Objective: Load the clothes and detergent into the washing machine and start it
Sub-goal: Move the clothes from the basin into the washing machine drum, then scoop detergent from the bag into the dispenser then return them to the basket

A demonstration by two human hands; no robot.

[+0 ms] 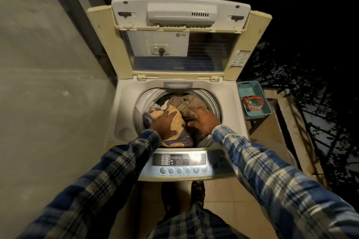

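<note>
Tan clothes point(182, 103) under L hand point(165, 124), R hand point(204, 120)

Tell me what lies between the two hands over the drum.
Head view: only bunched clothes lie between the left hand and the right hand.

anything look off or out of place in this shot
Only the load: the clothes sit heaped high in the drum, and a yellow and navy cloth bunches up at its front rim. The left hand and right hand press on the pile. Nothing looks spilled or damaged.
</note>
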